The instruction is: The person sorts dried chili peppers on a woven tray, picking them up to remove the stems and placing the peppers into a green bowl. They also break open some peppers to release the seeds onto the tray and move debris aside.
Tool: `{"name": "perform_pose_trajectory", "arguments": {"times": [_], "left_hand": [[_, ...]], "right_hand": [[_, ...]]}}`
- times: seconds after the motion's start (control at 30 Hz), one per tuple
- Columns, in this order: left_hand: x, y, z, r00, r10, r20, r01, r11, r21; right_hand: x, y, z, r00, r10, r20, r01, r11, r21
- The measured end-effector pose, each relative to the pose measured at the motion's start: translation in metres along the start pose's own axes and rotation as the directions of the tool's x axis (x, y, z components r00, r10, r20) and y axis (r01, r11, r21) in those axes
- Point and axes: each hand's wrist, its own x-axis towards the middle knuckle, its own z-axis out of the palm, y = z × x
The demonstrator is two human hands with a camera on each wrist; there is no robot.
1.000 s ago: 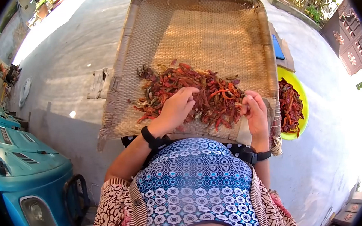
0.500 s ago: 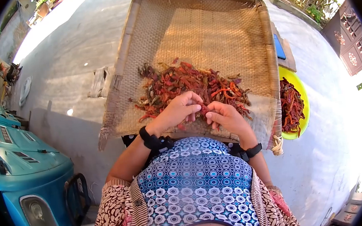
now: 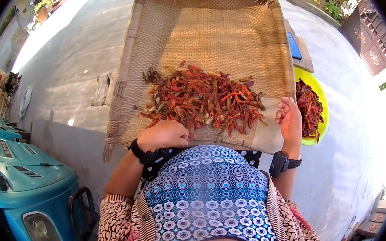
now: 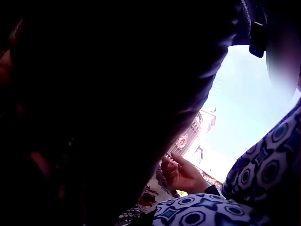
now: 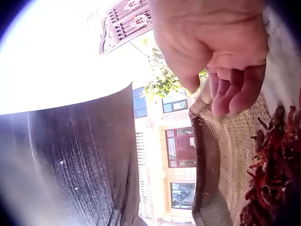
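A heap of dried red chilli peppers [image 3: 200, 99] lies on the near half of a woven tray [image 3: 222, 30]. My left hand [image 3: 164, 134] is over the tray's near edge, just below the heap, back of the hand up. Its fingers curl downward and their tips are hidden; whether they hold anything I cannot tell. The right hand [image 3: 290, 119] is raised at the tray's near right corner, palm turned inward. In the right wrist view its fingers [image 5: 235, 92] bend loosely, with nothing seen between them.
To the right of the tray stands a yellow basin [image 3: 320, 95] with more dried chillies [image 3: 309, 108] in it. A blue phone-like slab [image 3: 294, 46] lies on a board beyond it. A teal vehicle [image 3: 28, 181] stands on the left, and a gate [image 3: 371, 36] at the far right.
Both hands met over the heap at a reddish chilli half a second ago. Since then they have parted: the left moved left and nearer the body, the right out to the tray's right edge.
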Motion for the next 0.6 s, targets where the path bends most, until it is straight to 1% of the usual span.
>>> {"name": "perform_pose_trajectory", "arguments": {"times": [0.03, 0.07, 0.1, 0.13, 0.17, 0.2, 0.23, 0.27, 0.3, 0.37, 0.4, 0.47, 0.5, 0.57, 0.6], "left_hand": [[0.003, -0.001, 0.003, 0.999, 0.009, -0.042, -0.010, 1.000, -0.019], [0.005, -0.002, 0.007, 0.996, 0.018, -0.083, -0.021, 0.999, -0.038], [0.008, -0.003, 0.010, 0.992, 0.027, -0.123, -0.034, 0.998, -0.056], [0.012, -0.004, 0.011, 0.992, 0.040, -0.123, -0.050, 0.996, -0.077], [0.016, -0.006, 0.012, 0.991, 0.053, -0.124, -0.065, 0.993, -0.098], [0.019, -0.007, 0.012, 0.990, 0.066, -0.126, -0.081, 0.990, -0.119], [0.021, -0.008, 0.014, 0.982, 0.086, -0.167, -0.103, 0.990, -0.097], [0.023, -0.009, 0.017, 0.972, 0.107, -0.207, -0.124, 0.990, -0.073], [0.023, -0.007, 0.016, 0.961, 0.128, -0.246, -0.144, 0.988, -0.048], [0.024, -0.001, 0.011, 0.976, 0.055, -0.212, -0.071, 0.995, -0.072], [0.025, 0.003, 0.009, 0.980, 0.018, -0.196, -0.035, 0.996, -0.083], [0.027, 0.008, 0.012, 0.960, -0.006, -0.280, -0.022, 0.995, -0.097], [0.028, 0.009, 0.014, 0.947, -0.020, -0.320, -0.015, 0.994, -0.106], [0.028, 0.009, 0.014, 0.928, 0.005, -0.373, -0.061, 0.989, -0.138], [0.029, 0.009, 0.015, 0.917, 0.019, -0.398, -0.086, 0.985, -0.152]], "right_hand": [[-0.007, -0.001, 0.004, 0.997, 0.028, 0.074, -0.010, 0.973, -0.229], [-0.013, 0.000, 0.008, 0.988, 0.073, 0.139, -0.003, 0.895, -0.446], [-0.017, 0.006, 0.009, 0.948, 0.150, 0.281, 0.037, 0.825, -0.564], [-0.020, 0.013, 0.010, 0.882, 0.243, 0.403, 0.099, 0.742, -0.663], [-0.022, 0.017, 0.014, 0.794, 0.347, 0.500, 0.180, 0.651, -0.737], [-0.024, 0.017, 0.024, 0.789, 0.370, 0.491, 0.281, 0.493, -0.823], [-0.028, 0.015, 0.038, 0.786, 0.392, 0.478, 0.373, 0.316, -0.872], [-0.029, 0.015, 0.051, 0.787, 0.409, 0.462, 0.453, 0.125, -0.883], [-0.026, 0.016, 0.061, 0.774, 0.418, 0.477, 0.460, 0.147, -0.876], [-0.023, 0.020, 0.076, 0.746, 0.436, 0.503, 0.469, 0.193, -0.862], [-0.023, 0.023, 0.082, 0.744, 0.365, 0.561, 0.514, 0.224, -0.828], [-0.022, 0.031, 0.093, 0.718, 0.213, 0.663, 0.609, 0.269, -0.746], [-0.022, 0.032, 0.100, 0.714, 0.168, 0.679, 0.624, 0.287, -0.727], [-0.019, 0.031, 0.111, 0.706, 0.078, 0.704, 0.651, 0.321, -0.688], [-0.011, 0.038, 0.113, 0.649, -0.002, 0.761, 0.706, 0.376, -0.601]]}}
